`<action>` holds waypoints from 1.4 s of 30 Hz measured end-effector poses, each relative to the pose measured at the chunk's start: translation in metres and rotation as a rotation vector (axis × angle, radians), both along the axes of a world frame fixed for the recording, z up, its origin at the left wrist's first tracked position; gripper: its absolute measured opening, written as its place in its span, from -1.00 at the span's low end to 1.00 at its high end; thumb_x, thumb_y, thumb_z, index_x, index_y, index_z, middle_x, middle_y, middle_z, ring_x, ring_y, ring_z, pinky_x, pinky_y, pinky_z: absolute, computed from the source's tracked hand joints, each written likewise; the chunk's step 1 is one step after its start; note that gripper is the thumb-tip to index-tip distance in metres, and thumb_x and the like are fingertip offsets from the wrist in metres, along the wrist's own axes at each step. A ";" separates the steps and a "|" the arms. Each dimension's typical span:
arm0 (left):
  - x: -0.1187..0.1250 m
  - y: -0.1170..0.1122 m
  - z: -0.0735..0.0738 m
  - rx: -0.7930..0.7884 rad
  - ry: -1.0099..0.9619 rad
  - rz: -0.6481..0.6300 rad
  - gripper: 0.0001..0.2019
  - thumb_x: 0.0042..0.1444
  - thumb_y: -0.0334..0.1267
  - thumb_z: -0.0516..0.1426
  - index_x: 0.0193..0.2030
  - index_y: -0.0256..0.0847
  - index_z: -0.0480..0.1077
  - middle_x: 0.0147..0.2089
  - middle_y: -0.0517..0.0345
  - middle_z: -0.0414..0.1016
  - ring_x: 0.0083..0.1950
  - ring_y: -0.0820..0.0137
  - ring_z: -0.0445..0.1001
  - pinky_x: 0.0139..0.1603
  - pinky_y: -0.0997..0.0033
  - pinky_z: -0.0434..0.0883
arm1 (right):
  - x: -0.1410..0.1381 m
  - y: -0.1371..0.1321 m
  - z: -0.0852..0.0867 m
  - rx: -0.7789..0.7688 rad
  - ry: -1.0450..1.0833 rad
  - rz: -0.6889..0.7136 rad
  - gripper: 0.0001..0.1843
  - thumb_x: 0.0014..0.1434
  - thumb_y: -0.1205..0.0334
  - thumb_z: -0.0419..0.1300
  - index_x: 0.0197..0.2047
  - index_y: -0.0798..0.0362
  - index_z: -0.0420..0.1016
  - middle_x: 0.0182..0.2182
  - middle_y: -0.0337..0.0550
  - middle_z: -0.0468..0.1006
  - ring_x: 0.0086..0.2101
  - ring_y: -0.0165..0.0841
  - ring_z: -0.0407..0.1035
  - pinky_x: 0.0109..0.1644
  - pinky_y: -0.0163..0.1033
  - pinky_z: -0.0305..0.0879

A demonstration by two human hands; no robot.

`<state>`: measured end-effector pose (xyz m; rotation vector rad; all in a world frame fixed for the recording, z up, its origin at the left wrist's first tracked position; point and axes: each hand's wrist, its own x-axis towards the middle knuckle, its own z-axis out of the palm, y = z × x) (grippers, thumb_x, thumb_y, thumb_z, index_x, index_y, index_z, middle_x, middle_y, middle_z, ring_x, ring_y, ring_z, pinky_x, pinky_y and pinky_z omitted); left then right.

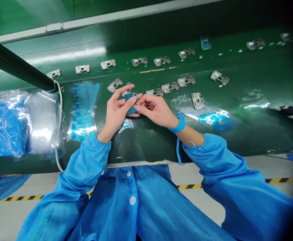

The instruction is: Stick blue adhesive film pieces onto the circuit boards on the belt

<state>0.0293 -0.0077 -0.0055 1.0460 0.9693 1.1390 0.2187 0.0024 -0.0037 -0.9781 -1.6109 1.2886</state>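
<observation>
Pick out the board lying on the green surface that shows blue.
The blue board in the far row, between a silvery board on its left and a second silvery board on its right; the others lying there look silvery.

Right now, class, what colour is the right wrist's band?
Blue: the wristband shows best in the head view.

The desk (149, 147) is dark green; the held board (131, 109), blue; tape (191, 186) beyond the near edge, striped black-and-yellow.
</observation>
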 end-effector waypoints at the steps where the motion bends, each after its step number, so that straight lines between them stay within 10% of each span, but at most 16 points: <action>1: -0.001 0.001 0.004 -0.036 -0.003 0.003 -0.25 0.28 0.18 0.43 0.50 0.08 0.33 0.15 0.05 0.80 -0.11 0.17 0.85 -0.24 0.32 0.78 | 0.000 0.013 0.001 -0.022 -0.003 0.012 -0.50 0.26 -0.27 0.50 -0.32 -0.01 0.55 -0.47 -0.29 0.49 -0.48 -0.42 0.26 -0.36 -0.22 0.20; 5: -0.008 0.006 0.016 -0.064 -0.020 0.103 -0.26 0.38 0.18 0.34 0.56 0.08 0.21 0.35 -0.02 0.70 -0.18 0.24 0.83 -0.22 0.32 0.76 | 0.007 0.112 0.007 -0.005 -0.070 -0.092 -0.52 0.29 -0.19 0.51 -0.37 -0.01 0.49 -0.56 -0.31 0.40 -0.51 -0.40 0.25 -0.36 -0.21 0.21; 9: -0.015 0.011 0.016 0.006 0.000 0.193 -0.44 0.40 0.03 0.32 0.43 0.01 0.31 0.29 0.00 0.74 -0.23 0.37 0.79 -0.27 0.42 0.70 | 0.020 0.215 0.005 0.161 -0.640 -0.250 -0.68 0.29 0.08 0.52 -0.34 0.01 0.53 -0.32 -0.14 0.58 -0.23 -0.27 0.40 -0.08 -0.13 0.36; 14: -0.022 0.016 0.016 0.008 0.008 0.185 -0.59 0.41 -0.07 0.28 0.31 -0.10 0.39 0.13 0.01 0.80 -0.29 0.41 0.75 -0.28 0.43 0.66 | 0.025 0.252 0.002 0.212 -1.029 -0.084 -0.58 0.08 0.09 0.64 -0.29 0.17 0.57 0.04 0.04 0.67 0.07 -0.24 0.44 0.18 -0.09 0.30; 18: -0.023 0.019 0.009 0.023 0.005 0.184 -0.66 0.43 -0.09 0.25 0.26 -0.11 0.43 0.09 0.03 0.80 -0.30 0.44 0.72 -0.26 0.44 0.65 | 0.019 0.235 0.016 0.218 -0.676 -0.080 -0.68 0.07 0.16 0.66 -0.31 0.08 0.64 -0.38 -0.20 0.64 -0.33 -0.39 0.43 -0.06 -0.12 0.44; 22: -0.016 0.025 -0.008 0.070 -0.018 0.203 -0.37 0.34 0.02 0.38 0.44 -0.05 0.33 0.48 -0.13 0.58 0.09 0.27 0.77 0.05 0.27 0.71 | -0.006 0.177 0.030 0.209 -0.121 -0.142 -0.55 0.08 -0.16 0.68 -0.19 -0.03 0.71 -0.31 -0.19 0.70 -0.30 -0.27 0.54 -0.14 -0.06 0.58; 27: -0.008 0.027 -0.006 0.438 -0.116 0.100 -0.40 0.50 0.26 0.17 0.54 0.10 0.35 0.73 0.17 0.24 0.83 0.14 0.01 0.81 -0.03 0.09 | -0.043 0.074 0.024 -0.186 0.200 -0.031 -0.45 0.07 -0.31 0.64 -0.19 -0.05 0.66 -0.29 -0.20 0.69 -0.32 -0.31 0.55 -0.24 -0.17 0.52; 30: -0.014 0.026 0.004 0.465 -0.159 0.126 -0.48 0.57 0.23 0.09 0.46 0.04 0.44 0.64 0.10 0.41 0.75 0.12 0.23 0.76 0.01 0.20 | -0.046 0.029 0.013 -0.107 0.048 -0.025 -0.42 0.24 -0.38 0.51 0.00 -0.07 0.65 -0.12 -0.10 0.73 -0.18 -0.23 0.58 -0.11 -0.09 0.55; 36: -0.026 0.037 -0.013 0.054 -0.267 0.186 -0.69 0.56 0.07 0.17 0.17 -0.09 0.28 0.29 -0.11 0.72 0.10 0.27 0.79 0.32 0.10 0.64 | -0.019 -0.014 -0.018 0.593 -0.761 0.280 -0.32 0.52 -0.27 0.25 0.48 -0.03 0.54 0.44 0.19 0.52 0.34 0.14 0.34 0.34 0.30 0.35; 42: -0.020 0.044 -0.030 0.002 -0.148 0.041 -0.70 0.42 -0.06 0.37 -0.03 -0.23 0.45 0.10 -0.14 0.78 -0.07 0.33 0.77 0.22 0.17 0.67 | -0.017 -0.012 -0.034 0.831 -0.822 0.223 -0.55 0.58 -0.06 0.25 0.34 -0.05 0.70 0.18 0.07 0.75 0.16 -0.01 0.46 0.14 0.11 0.35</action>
